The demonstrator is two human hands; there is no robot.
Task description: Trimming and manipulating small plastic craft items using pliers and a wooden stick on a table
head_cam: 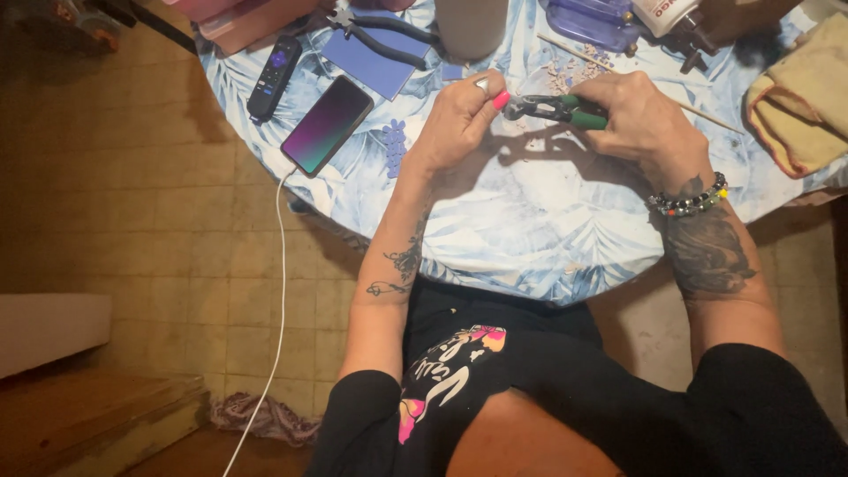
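My right hand (638,119) grips small pliers with green handles (565,110), jaws pointing left. My left hand (459,115) is pinched at the plier jaws, fingertips with pink nails closed on something too small to make out. Both hands hover over a round table with a blue-and-white leaf-pattern cloth (530,230). A beaded bracelet (689,203) sits on my right wrist.
On the table lie a phone (327,124) with a white cable (281,291), a black remote (274,75), black pliers (380,35) on a blue sheet, small purple cut shapes (394,146), a thin wooden stick (565,49), a yellow cloth (799,97) and a white cup (471,26).
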